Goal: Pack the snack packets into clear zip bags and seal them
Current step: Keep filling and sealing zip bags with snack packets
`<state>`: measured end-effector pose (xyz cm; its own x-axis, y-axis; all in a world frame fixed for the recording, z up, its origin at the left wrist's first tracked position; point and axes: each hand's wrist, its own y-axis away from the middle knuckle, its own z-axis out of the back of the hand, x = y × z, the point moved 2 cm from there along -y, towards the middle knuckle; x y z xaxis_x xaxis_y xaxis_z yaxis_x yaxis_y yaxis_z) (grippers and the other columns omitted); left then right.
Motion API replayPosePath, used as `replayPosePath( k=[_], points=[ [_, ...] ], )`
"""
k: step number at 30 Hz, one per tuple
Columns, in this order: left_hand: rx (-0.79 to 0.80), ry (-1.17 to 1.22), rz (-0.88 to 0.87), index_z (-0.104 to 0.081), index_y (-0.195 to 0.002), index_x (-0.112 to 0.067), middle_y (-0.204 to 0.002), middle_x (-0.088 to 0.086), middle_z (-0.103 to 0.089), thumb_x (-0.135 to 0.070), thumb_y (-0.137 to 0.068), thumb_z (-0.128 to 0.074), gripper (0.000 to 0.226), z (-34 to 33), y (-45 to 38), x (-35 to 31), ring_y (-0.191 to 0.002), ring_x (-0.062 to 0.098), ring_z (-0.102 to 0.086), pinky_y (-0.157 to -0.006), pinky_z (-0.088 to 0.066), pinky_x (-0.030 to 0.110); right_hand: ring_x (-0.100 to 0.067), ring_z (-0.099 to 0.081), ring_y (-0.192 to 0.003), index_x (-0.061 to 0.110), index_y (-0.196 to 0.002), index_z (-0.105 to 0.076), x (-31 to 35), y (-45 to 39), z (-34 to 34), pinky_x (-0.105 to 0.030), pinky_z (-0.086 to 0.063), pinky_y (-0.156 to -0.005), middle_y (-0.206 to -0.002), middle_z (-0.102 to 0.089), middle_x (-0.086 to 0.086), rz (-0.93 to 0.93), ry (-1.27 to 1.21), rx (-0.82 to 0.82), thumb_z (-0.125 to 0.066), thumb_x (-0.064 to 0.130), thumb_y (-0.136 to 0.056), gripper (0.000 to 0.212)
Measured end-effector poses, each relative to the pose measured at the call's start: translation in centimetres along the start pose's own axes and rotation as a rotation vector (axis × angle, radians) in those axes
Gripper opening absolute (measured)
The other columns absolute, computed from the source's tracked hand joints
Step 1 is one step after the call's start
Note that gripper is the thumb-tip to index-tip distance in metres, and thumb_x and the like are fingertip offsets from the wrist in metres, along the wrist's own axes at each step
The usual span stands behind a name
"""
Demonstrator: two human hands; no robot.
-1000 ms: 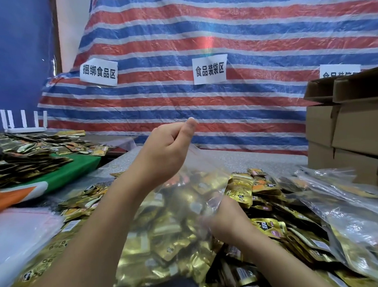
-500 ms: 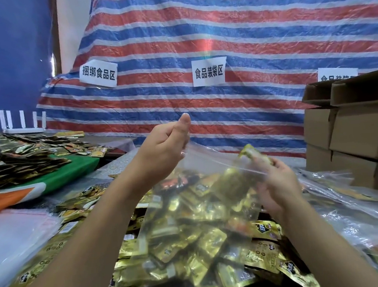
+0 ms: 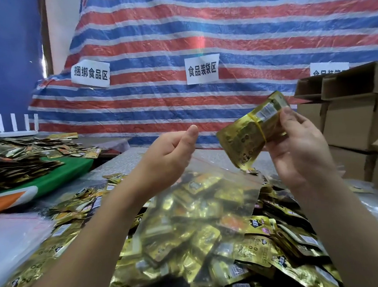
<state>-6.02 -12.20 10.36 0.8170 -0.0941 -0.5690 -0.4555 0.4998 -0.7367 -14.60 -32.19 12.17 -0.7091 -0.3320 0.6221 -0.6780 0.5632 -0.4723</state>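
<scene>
My left hand [image 3: 168, 154] is raised and pinches the top edge of a clear zip bag [image 3: 202, 201], which hangs below it over the pile. My right hand [image 3: 298, 147] grips a bundle of gold snack packets [image 3: 249, 135] bound with a yellow rubber band, held up to the right of the bag's mouth. A heap of loose gold packets [image 3: 261, 251] covers the table beneath both arms and shows through the bag.
Stacked cardboard boxes [image 3: 359, 119] stand at the right. Clear bags [image 3: 13, 241] lie at the left edge. A second table with a green cover [image 3: 58, 175] holds more packets at the far left. A striped tarp [image 3: 220, 37] with paper signs hangs behind.
My right hand came up out of the pile with a banded bundle of packets and lifted it beside the bag's mouth. My left hand kept hold of the bag's edge.
</scene>
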Motion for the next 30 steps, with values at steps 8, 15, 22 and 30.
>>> replayPosePath(
  k=[8,15,22,30],
  points=[
    [0.002,-0.015,-0.022,-0.039,-0.06,-0.013,-0.054,-0.008,-0.033,-0.042,-0.098,-0.034,0.048,-0.4,0.1,-0.3,-0.048,0.008,-0.029,-0.047,-0.026,0.022,-0.019,-0.072,-0.089,0.01,-0.108,-0.056,-0.6,1.0,-0.7,-0.035,-0.059,-0.075,-0.094,-0.074,-0.008,0.026,0.08,0.216,-0.061,0.021,-0.09,0.022],
    [-0.053,0.062,-0.032,-0.038,-0.061,-0.017,-0.051,-0.015,-0.035,-0.043,-0.1,-0.034,0.047,-0.2,0.0,-0.5,-0.047,0.003,-0.031,-0.046,-0.027,0.016,-0.015,-0.071,-0.082,0.015,-0.107,-0.062,-0.5,1.9,-1.0,-0.03,-0.059,-0.072,-0.084,-0.073,0.003,0.05,0.464,0.487,-0.067,0.023,-0.079,0.029],
    [-0.195,-0.106,-0.112,-0.042,-0.063,-0.013,-0.055,-0.01,-0.039,-0.035,-0.102,-0.039,0.046,-0.1,0.2,-0.9,-0.051,0.005,-0.035,-0.048,-0.031,0.024,-0.02,-0.072,-0.087,0.022,-0.105,-0.062,-0.2,3.3,-1.7,-0.036,-0.06,-0.076,-0.091,-0.073,-0.004,0.014,0.908,0.785,-0.066,0.031,-0.081,0.025],
    [-0.219,-0.257,-0.203,-0.056,-0.073,-0.007,-0.057,-0.005,-0.048,-0.035,-0.097,-0.055,0.037,-1.1,0.6,-1.4,-0.051,0.006,-0.042,-0.049,-0.033,0.019,-0.01,-0.072,-0.083,0.029,-0.098,-0.066,-0.7,4.8,-2.6,-0.039,-0.061,-0.072,-0.09,-0.072,0.005,0.043,1.184,0.909,-0.066,0.022,-0.093,0.008]
  ],
)
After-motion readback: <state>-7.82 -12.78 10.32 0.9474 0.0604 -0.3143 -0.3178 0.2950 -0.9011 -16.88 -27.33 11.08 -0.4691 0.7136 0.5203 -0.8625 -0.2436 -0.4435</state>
